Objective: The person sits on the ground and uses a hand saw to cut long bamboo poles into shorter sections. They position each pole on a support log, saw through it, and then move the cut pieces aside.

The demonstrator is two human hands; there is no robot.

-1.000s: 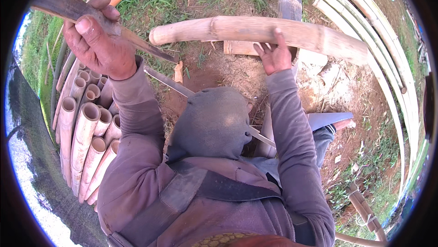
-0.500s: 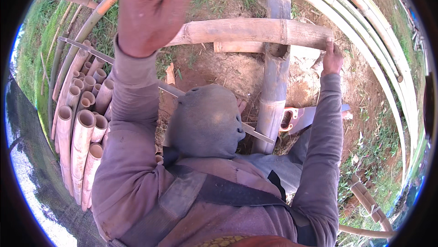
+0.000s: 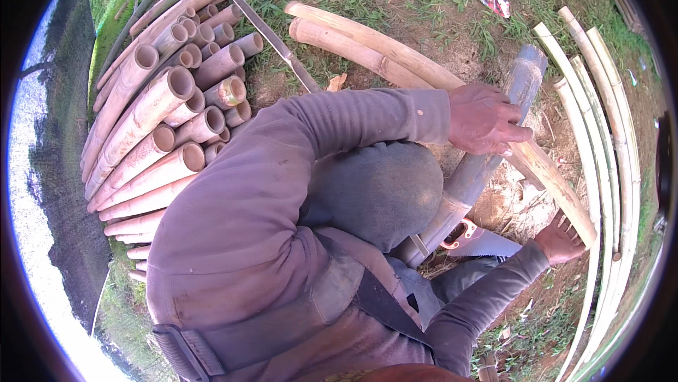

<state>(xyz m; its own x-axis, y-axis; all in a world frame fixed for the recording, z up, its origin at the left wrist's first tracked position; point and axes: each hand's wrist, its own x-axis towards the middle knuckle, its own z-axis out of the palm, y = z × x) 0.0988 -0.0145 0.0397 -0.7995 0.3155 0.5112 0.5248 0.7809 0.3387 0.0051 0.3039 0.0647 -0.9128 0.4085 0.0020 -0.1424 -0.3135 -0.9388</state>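
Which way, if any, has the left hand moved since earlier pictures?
Yes, the left hand moved rightward, from left of the grey bamboo pole to over it.

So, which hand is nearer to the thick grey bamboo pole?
Left. The left hand is on the pale bamboo piece, where it crosses the grey bamboo pole; the right hand is farther away, to the pole's right, at the pale piece's end.

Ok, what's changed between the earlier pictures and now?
The left hand, raised before, has come down onto the upper bamboo piece; the dark bar it held a second ago no longer shows in it. The right hand has gone from near the bamboo's middle to its right end. The view has turned. The saw still lies beside the grey bamboo log.
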